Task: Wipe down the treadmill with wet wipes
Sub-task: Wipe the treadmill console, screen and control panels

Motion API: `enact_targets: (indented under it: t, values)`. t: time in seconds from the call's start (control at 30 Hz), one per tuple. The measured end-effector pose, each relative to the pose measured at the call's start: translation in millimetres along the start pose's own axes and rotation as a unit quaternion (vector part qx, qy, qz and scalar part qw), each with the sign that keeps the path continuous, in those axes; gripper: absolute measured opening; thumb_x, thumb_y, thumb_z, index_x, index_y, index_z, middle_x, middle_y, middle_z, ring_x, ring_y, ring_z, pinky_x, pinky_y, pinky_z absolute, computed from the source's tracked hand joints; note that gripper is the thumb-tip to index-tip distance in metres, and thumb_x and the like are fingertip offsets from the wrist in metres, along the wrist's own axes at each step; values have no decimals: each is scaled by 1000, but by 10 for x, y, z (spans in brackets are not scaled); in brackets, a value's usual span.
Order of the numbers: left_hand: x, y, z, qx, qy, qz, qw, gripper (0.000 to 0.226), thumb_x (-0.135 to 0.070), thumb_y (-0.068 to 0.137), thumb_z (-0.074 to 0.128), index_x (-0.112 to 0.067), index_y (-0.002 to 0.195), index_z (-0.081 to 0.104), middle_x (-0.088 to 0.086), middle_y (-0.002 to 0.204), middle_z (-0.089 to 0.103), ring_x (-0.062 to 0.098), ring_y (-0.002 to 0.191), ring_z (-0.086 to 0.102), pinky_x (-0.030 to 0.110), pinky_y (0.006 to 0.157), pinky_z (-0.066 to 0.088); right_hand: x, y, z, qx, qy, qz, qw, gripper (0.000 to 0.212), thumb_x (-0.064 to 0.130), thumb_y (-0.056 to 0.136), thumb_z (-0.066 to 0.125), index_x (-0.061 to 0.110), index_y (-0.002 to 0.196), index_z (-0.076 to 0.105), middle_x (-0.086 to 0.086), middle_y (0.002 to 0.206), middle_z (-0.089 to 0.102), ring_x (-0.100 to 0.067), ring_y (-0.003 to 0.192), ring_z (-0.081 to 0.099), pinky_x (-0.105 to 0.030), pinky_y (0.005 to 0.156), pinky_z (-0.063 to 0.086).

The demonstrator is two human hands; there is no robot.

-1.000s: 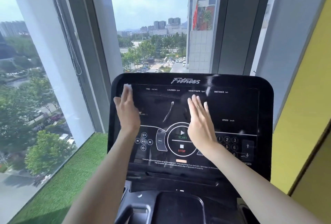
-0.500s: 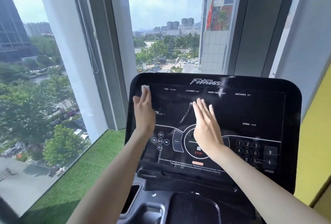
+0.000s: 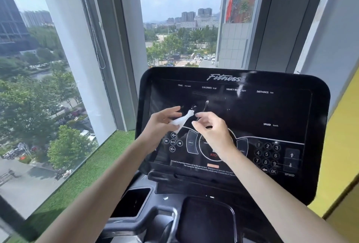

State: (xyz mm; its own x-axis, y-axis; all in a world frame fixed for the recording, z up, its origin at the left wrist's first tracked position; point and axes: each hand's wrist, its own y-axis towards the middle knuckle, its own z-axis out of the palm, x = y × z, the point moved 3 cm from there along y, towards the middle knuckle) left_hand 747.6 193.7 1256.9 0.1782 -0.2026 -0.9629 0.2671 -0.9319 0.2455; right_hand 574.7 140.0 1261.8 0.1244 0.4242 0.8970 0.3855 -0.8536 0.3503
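both hands have come off the screen, where they lay flat half a second ago, and now meet in front of the treadmill console [image 3: 272, 110], left of its middle. the left hand [image 3: 161, 124] has left the console's upper left corner and grips the wet wipe [image 3: 180, 120], now bunched into a white twist, between thumb and curled fingers. the twist sticks up and to the right out of that grip, and its upper end points at the right hand [image 3: 213, 132].

the right hand hangs over the round start and stop dial with its fingers half curled. its thumb and forefinger are apart and not closed on anything. the forefinger tip is just beside the upper end of the wipe; whether they touch i cannot tell.

neither hand rests on the glossy black screen. the media buttons [image 3: 172, 141] show just below the left hand, and the number pad [image 3: 267, 154] sits toward the console's lower right corner, well apart from both hands.

a tall window [image 3: 38, 68] stands to the left, with a strip of green turf [image 3: 87, 165] along its foot.
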Motion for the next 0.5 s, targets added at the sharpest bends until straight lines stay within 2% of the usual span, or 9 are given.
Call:
enact_targets:
  t: [0.07, 0.13, 0.27, 0.4, 0.43, 0.5]
  values:
    - [13, -58, 80, 17, 15, -6, 1000, 52, 9, 76, 65, -14, 122, 63, 5, 114, 67, 9, 88, 62, 18, 72, 50, -19, -10, 18, -15, 54, 33, 998, 17, 21, 83, 72, 14, 98, 67, 2, 79, 67, 1, 69, 60, -11, 66, 44]
    - [28, -112, 148, 28, 19, -10, 999, 46, 14, 80, 60, -9, 121, 64, 6, 113, 68, 12, 88, 62, 20, 73, 51, -61, -39, 27, -24, 82, 63, 994, 19, 20, 81, 75, 14, 97, 68, -4, 82, 70, -6, 70, 61, -14, 63, 44]
    - [7, -223, 278, 68, 3, -5, 998, 41, 13, 81, 61, -17, 108, 69, 2, 103, 72, 11, 89, 65, 21, 76, 51, -108, -105, 44, -13, 111, 93, 989, 24, 6, 80, 71, 15, 101, 63, -7, 85, 70, -8, 71, 62, -10, 60, 44]
    - [16, -270, 356, 59, 11, -19, 998, 31, 1, 89, 60, -23, 104, 70, -2, 93, 71, 10, 82, 63, 20, 72, 49, -141, -138, 50, -22, 138, 114, 984, 35, -10, 81, 57, 10, 109, 58, -4, 80, 66, -5, 65, 58, -11, 59, 44]
    - [33, -276, 367, 63, -12, -36, 997, 28, -2, 91, 58, -23, 103, 72, -1, 92, 70, 11, 82, 62, 21, 71, 49, -145, -142, 43, -25, 141, 117, 983, 36, -12, 81, 55, 10, 109, 57, -3, 79, 64, -5, 64, 56, -11, 59, 43]
    - [88, -287, 395, 88, -138, -104, 981, 27, -4, 93, 52, -17, 102, 73, 3, 91, 67, 13, 78, 61, 23, 70, 49, -144, -152, 34, -26, 159, 123, 979, 37, -14, 81, 56, 10, 109, 56, -2, 77, 63, -5, 64, 55, -12, 60, 43]
